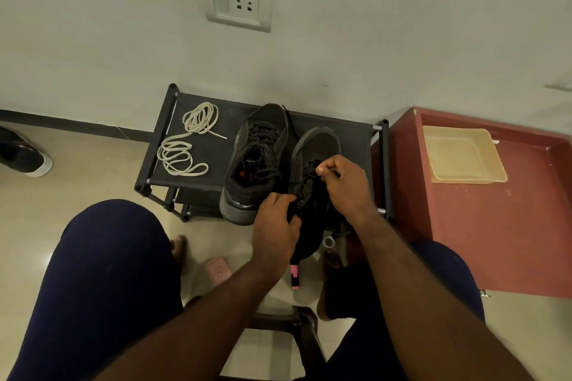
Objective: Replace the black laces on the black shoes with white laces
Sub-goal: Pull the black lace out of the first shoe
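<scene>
The nearer black shoe (315, 145) stands on the right part of a low black rack (216, 148), toe toward the wall, its heel end hanging over the front edge. The right hand (343, 185) pinches its black lace (305, 182) between thumb and fingertips above the eyelets, grip closed on the lace. The left hand (275, 226) curls round the shoe's collar, grip closed on the shoe. The second black shoe (263, 120) stands just beside it on the left, laced in black. The white laces (188, 139) lie in loose coils on the rack's left part, apart from both shoes. A red cabinet (495, 226) with a beige tray (461, 155) on it stands to the right
</scene>
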{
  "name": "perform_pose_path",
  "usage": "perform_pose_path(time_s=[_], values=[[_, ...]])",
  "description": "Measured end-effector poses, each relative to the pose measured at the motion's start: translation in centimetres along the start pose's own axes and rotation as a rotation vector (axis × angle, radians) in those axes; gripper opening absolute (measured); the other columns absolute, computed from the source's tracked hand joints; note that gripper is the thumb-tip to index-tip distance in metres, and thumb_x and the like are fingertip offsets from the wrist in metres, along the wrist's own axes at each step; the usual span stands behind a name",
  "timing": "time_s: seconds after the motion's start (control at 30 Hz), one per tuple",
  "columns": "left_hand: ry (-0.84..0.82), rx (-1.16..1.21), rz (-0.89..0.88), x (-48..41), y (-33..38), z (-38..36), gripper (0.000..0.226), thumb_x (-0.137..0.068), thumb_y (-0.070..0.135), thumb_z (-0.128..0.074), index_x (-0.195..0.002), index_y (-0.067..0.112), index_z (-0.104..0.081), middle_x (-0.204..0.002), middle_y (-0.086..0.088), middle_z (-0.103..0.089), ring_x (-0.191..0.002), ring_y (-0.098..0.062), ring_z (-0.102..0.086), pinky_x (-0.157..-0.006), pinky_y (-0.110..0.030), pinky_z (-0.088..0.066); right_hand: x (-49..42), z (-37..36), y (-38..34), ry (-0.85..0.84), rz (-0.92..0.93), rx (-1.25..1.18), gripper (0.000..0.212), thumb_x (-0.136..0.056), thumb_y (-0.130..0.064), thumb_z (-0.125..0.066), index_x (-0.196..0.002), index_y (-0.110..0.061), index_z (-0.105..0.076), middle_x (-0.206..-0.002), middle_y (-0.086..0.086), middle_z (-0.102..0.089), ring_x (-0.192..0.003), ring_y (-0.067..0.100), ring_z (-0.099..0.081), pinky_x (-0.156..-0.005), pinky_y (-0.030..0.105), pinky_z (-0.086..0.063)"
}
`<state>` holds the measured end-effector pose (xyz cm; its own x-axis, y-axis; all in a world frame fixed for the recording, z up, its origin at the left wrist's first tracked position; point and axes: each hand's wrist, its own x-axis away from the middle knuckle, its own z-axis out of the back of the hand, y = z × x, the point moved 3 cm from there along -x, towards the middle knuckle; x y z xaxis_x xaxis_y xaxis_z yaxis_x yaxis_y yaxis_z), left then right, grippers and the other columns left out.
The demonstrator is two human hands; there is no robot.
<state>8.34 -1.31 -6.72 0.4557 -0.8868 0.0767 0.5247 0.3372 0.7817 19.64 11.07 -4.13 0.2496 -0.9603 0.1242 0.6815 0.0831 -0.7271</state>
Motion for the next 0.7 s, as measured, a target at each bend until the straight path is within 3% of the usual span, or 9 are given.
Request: perform_pose_path(time_s=[0.13, 0.23, 0.4, 0.53, 0.7], values=[[-0.01, -0.068, -0.093, 0.3, -0.6, -0.1, 0.048, -0.081, 0.001, -0.064, -0.127, 0.012, -0.064, -0.099, -0.004, -0.055, -0.095, -0.019, -0.054, -0.082, -0.032, -0.05, 0.3, 0.3, -0.3, 0.042, 0.025, 0.008, 0.013, -0.091, -0.014, -0.067, -0.086, -0.025, -0.063, -0.084, -0.011, -0.063, -0.078, 0.002, -0.06, -0.073, 0.024, -0.051], [-0.015, -0.119, -0.125, 0.4, -0.8, -0.2, 0.052, -0.081, 0.0, -0.063, -0.13, 0.016, -0.062, -0.097, -0.004, -0.054, -0.091, -0.019, -0.052, -0.075, -0.029, -0.049, 0.3, 0.8, -1.2, 0.014, 0.145, 0.111, 0.014, -0.088, -0.006, -0.063, -0.087, -0.02, -0.067, -0.095, -0.004, -0.057, -0.079, 0.006, -0.055, -0.074, 0.025, -0.05], [-0.013, -0.134, -0.164, 0.4, -0.9, -0.2, 0.052, -0.078, -0.003, -0.065, -0.126, 0.016, -0.065, -0.094, -0.005, -0.054, -0.085, -0.022, -0.053, -0.065, -0.035, -0.052, 0.7, -0.1, -1.7, -0.249, 0.242, 0.316, 0.013, -0.087, -0.025, -0.067, -0.098, -0.02, -0.071, -0.097, -0.005, -0.054, -0.079, 0.007, -0.052, -0.075, 0.03, -0.049], [-0.026, -0.161, -0.166, 0.4, -1.0, -0.2, 0.052, -0.079, 0.001, -0.066, -0.127, 0.02, -0.064, -0.095, -0.004, -0.054, -0.087, -0.021, -0.054, -0.061, -0.033, -0.051, 0.4, -0.5, -2.4, -0.241, 0.292, 0.499, 0.013, -0.092, -0.029, -0.061, -0.093, -0.018, -0.068, -0.098, 0.001, -0.055, -0.084, 0.019, -0.058, -0.075, 0.041, -0.052], [-0.038, -0.179, -0.174, 0.3, -1.2, -0.3, 0.053, -0.078, 0.003, -0.066, -0.128, 0.02, -0.064, -0.096, -0.005, -0.054, -0.088, -0.024, -0.054, -0.061, -0.037, -0.053, -0.1, -0.5, -2.6, -0.233, 0.279, 0.551, 0.014, -0.092, -0.03, -0.06, -0.099, -0.019, -0.062, -0.1, 0.001, -0.059, -0.089, 0.022, -0.06, -0.078, 0.043, -0.052]])
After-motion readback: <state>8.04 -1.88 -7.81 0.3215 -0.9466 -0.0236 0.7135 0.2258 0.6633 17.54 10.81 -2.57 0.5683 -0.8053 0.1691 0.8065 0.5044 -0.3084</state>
